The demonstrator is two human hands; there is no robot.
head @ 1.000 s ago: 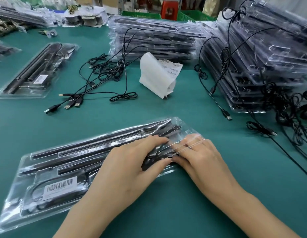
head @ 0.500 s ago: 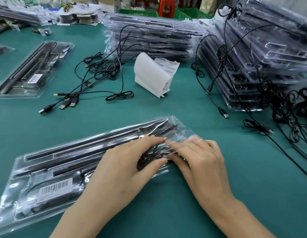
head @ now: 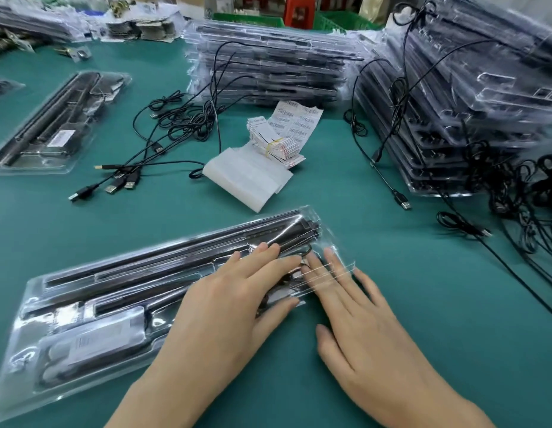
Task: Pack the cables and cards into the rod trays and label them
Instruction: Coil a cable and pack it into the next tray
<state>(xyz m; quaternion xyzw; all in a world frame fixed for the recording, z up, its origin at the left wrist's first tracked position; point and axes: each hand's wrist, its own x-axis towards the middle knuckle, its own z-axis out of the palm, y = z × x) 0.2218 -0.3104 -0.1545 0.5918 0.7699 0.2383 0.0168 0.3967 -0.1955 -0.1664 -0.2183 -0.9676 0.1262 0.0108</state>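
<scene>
**Rod tray** [head: 138, 291]: a long clear blister shell lying slantwise on the green desk [head: 407, 273], nearest the person. Dark rods run along its length. A white barcode label [head: 92, 339] sits at its near-left end.

**Cable** [head: 288, 278]: a black coil in the tray's right-end compartment, between the two hands.

**Left hand** [head: 225, 307]: lies flat on the tray's right half with fingers straight. Its grip is fully spread and closes round nothing, and the palm presses down.

**Right hand** [head: 361, 329]: lies flat beside the left, palm on the desk and fingers reaching onto the tray's right end. Its grip is likewise spread and holds nothing. The fingertips seem to lie under a clear flap, though glare makes this uncertain.

**Handling:**
- The shell is probably light, thin and springy, so it is likely to flex or pop open if lifted by one end.
- Its glossy surface looks slippery.
- It would be best taken along both long edges, or pressed flat near the compartment rim.
- The cable is limp and apt to spring out of its pocket.

**Also on the desk:**
- Loose cables [head: 176, 125] with USB plugs.
- A banded card bundle [head: 284, 140].
- White label backing [head: 247, 177].
- Tray stacks at centre [head: 268, 72] and right [head: 469, 103].
- A packed tray [head: 52, 125] at far left.
</scene>
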